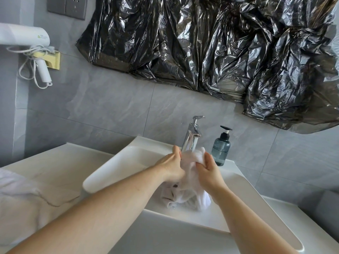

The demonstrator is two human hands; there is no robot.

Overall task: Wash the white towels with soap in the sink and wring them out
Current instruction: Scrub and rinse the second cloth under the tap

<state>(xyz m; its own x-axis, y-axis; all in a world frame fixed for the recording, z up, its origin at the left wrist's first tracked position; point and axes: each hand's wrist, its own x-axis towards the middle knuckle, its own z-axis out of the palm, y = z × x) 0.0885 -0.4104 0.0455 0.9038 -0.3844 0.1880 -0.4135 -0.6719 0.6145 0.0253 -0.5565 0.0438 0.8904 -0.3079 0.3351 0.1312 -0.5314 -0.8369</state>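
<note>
Grey-tiled wall [113, 107] behind white ceramic sink [244, 182]; left hand [172, 166] and right hand [209, 171] both clutching bunched white wet towel [190, 197] under chrome tap [190, 138].

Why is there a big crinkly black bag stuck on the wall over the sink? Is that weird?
Yes, that is the odd thing. Black plastic sheeting is spread over the wall above the faucet, where a mirror might hang; what it hides cannot be seen. Otherwise both hands grip a white towel over the sink.
</note>
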